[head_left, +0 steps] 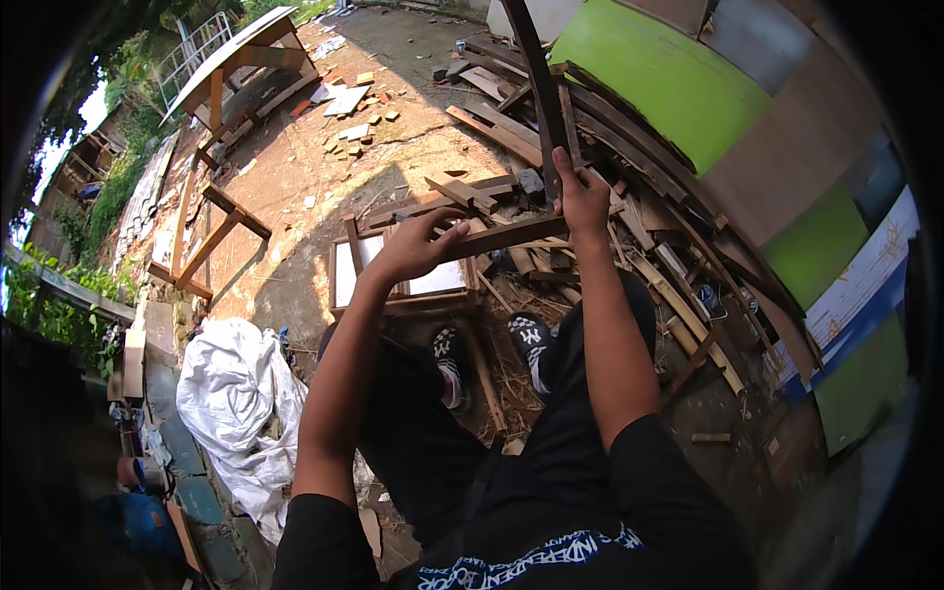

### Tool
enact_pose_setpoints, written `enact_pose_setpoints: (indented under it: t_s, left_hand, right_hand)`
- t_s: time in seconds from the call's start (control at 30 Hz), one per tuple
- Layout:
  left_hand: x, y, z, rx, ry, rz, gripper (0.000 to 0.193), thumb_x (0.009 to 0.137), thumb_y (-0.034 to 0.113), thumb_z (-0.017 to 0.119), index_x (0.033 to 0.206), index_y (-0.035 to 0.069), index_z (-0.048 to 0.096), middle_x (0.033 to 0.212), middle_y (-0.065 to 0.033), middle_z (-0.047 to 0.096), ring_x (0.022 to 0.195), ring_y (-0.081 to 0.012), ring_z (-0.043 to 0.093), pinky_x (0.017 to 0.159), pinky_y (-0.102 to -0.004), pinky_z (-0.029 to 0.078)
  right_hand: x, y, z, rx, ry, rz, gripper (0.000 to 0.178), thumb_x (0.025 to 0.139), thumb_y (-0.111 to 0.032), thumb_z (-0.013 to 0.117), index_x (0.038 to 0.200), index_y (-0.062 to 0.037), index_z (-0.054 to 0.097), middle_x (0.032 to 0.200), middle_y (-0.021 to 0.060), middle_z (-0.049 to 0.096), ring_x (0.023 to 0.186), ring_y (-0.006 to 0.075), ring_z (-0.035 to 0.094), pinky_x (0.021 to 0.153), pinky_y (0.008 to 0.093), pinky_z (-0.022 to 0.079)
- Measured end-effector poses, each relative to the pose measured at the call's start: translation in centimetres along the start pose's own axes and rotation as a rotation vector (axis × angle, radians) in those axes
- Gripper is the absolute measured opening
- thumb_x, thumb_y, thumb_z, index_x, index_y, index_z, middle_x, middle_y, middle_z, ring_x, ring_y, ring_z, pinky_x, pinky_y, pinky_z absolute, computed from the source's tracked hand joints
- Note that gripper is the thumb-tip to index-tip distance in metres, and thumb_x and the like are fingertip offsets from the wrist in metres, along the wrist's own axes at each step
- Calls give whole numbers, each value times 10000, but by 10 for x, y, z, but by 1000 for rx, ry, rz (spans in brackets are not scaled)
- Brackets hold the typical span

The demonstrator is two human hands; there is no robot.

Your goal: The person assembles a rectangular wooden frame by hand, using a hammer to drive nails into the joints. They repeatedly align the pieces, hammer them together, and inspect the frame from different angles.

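My right hand (582, 200) is closed round a long dark wooden strip (539, 84) that rises toward the top edge of the view, thumb pointing up along it. A shorter wooden bar (516, 236) lies crosswise in front of me and meets the strip at my right hand. Whether the two are joined is hidden by that hand. At the bar's left end, my left hand (425, 244) grips it with fingers curled over. Below the bar, a wooden frame with white panels (433, 279) sits on the ground by my feet.
Scrap wood (619, 118) is heaped at the right, against green and brown boards (659, 74). A white cloth (236, 383) lies at the left. Beyond it stand a wooden frame piece (211, 246) and a tilted table (241, 59). Small tiles (359, 128) are scattered on the far ground.
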State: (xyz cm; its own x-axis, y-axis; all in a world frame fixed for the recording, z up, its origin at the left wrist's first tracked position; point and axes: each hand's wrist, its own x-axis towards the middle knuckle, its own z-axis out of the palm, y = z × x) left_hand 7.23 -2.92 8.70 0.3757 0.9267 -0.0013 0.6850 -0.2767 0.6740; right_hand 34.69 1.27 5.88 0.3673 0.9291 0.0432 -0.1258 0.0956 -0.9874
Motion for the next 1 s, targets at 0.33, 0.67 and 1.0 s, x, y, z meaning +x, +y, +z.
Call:
enact_pose_setpoints:
  t_s: [0.33,0.67,1.0]
  left_hand:
    - [57,61,76,-489,-601,-22,636,1028,594,570,1118,-13,736,846,-58,704,707,-127,620,642,-305,514]
    - [135,58,134,-1316,-342,-407,522,1046,541,562,1101,26,627,692,-39,577,495,-130,520,438,-246,433]
    - [150,51,132,-1702,-368,-467,584,1117,516,367,1111,-22,593,715,-25,508,507,-83,450,429,-195,411]
  right_hand:
    - [3,-31,-125,-220,328,-245,482,1063,-447,595,1244,-15,708,1107,60,706,1083,142,655,878,318,501]
    - [-67,-109,-160,-139,555,-264,354,1072,-305,588,1253,-8,653,1158,112,697,1003,211,704,802,332,556]
    - [-60,26,-253,-607,491,46,249,1044,-271,638,1095,-45,728,858,78,723,763,164,709,654,322,544]
